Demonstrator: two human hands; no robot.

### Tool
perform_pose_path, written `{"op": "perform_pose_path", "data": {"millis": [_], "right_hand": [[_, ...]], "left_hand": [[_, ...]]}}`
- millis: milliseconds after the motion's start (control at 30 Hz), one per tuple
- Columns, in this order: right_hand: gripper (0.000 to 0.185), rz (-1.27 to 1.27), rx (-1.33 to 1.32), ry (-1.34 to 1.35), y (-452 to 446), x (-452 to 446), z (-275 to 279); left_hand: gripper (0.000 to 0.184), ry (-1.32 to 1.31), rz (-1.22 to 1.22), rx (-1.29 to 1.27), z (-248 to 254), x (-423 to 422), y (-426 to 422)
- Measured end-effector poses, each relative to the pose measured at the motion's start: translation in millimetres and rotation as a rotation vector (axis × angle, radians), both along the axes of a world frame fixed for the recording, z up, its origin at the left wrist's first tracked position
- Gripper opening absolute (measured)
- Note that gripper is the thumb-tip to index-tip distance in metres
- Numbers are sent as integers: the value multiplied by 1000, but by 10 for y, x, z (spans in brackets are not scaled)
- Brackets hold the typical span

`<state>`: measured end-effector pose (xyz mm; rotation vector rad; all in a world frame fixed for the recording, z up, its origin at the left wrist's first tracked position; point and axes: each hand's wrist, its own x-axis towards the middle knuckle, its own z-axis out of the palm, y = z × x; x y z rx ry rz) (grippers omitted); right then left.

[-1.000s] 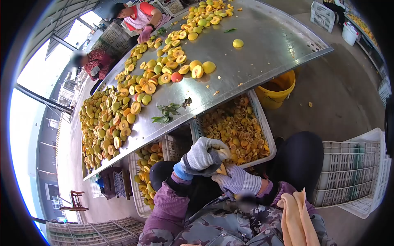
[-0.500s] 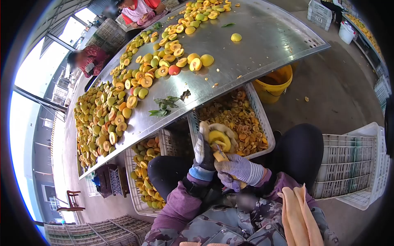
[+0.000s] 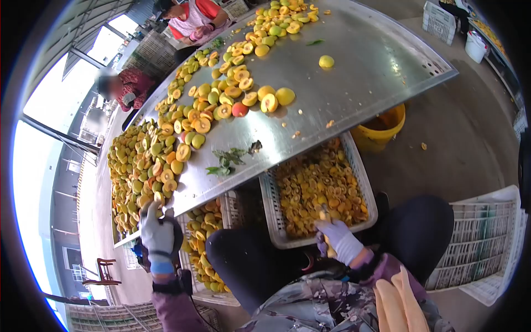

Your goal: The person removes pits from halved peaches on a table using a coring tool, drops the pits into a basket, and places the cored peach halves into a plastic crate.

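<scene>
Stone-fruit halves (image 3: 135, 166), yellow-green to orange, some cut faces showing: heaped thickly at my nine o'clock, with a looser trail running up toward twelve.

Left hand (image 3: 159, 227), white-gloved, at eight o'clock: at the near edge of the heap, fingers and thumb parted around one fruit half (image 3: 159, 197); whether they touch it, I cannot tell.

Right hand (image 3: 340, 240), pale-gloved, between four and five o'clock: closed around a tan-handled tool (image 3: 330, 243), tip pointing away from the body, its shape too small to make out.

Metal table (image 3: 365, 77), across the upper view: bears the heap, a wilted leaf sprig (image 3: 225, 160) just left of centre, and one yellow fruit (image 3: 326, 61) lying apart at one o'clock.

White plastic crate (image 3: 301, 242), four o'clock, partly under the table edge: filled with small cut fruit pieces (image 3: 321, 185); the right hand and tool are over its near side.

Second crate (image 3: 221, 300), seven o'clock, beside my left knee: fruit halves inside.

Yellow bucket (image 3: 373, 138), between two and three o'clock, on the floor.

Co-workers, far side of the table: one in red with a pale apron (image 3: 193, 19) at eleven, one in patterned red (image 3: 133, 86) at ten.
</scene>
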<state>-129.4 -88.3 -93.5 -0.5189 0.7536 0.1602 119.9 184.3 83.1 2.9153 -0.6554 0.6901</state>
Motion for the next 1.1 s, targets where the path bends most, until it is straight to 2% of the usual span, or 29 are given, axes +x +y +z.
{"op": "perform_pose_path", "data": {"millis": [100, 133, 200, 233, 300, 333, 400, 433, 467, 500, 533, 600, 667, 767, 833, 900, 933, 967, 1033, 1067, 1100], "right_hand": [[14, 19, -300, -92, -191, -125, 421], [14, 14, -306, -99, -259, -161, 530], [18, -15, -590, -143, -385, -199, 631], [18, -26, -598, -143, -433, -210, 570], [16, -96, -713, -56, -503, -233, 430], [15, -135, -600, -21, -527, -225, 451], [17, -110, -557, 13, -549, -195, 447], [20, -73, -513, 41, -549, -196, 424], [26, -27, -640, 21, -541, -201, 346], [26, -31, -627, 29, -551, -196, 354], [29, -27, -638, 21, -564, -186, 397], [31, -14, -646, -1, -564, -175, 441], [32, 7, -808, -76, -515, -174, 443], [32, 21, -940, -115, -421, -180, 474], [34, 57, -968, -102, -381, -184, 574], [25, -4, -1260, -182, -271, -148, 506], [39, -35, -1331, -208, -200, -126, 430], [39, -28, -1326, -200, -144, -116, 421], [38, 0, -1554, -192, -58, -59, 465], [38, 28, -1579, -182, -17, -53, 484], [38, 34, -1580, -171, 14, -56, 495]], "left_hand": [[35, 211, -176, -64, 177, 304, -1010], [35, 288, -246, -84, 70, 511, -1312], [39, 472, -369, -126, -218, 860, -1936], [42, 579, -418, -149, -340, 946, -2259], [51, 478, -441, 66, -604, 1103, -2800], [55, 464, -478, 88, -756, 1192, -2992], [62, 454, -534, 135, -929, 1248, -3291], [59, 545, -474, 221, -941, 1237, -3399], [55, 459, -469, 250, -929, 1222, -3457], [51, 375, -460, 282, -897, 1173, -3490], [43, 390, -467, 261, -957, 1259, -3454], [42, 518, -405, 300, -903, 1210, -3344], [42, 551, -365, 332, -855, 1133, -3142], [42, 658, -357, 181, -873, 1002, -2786], [41, 1279, -459, -617, -819, 787, -2507], [38, 1417, -564, -904, -770, 402, -2246], [41, 1389, -576, -903, -936, 255, -2135], [46, 1360, -587, -901, -1104, 110, -2026], [55, 1350, -566, -874, -1334, -206, -1889], [57, 1368, -534, -849, -1395, -377, -1861], [58, 1576, -425, -1197, -1293, -612, -1880]]}}
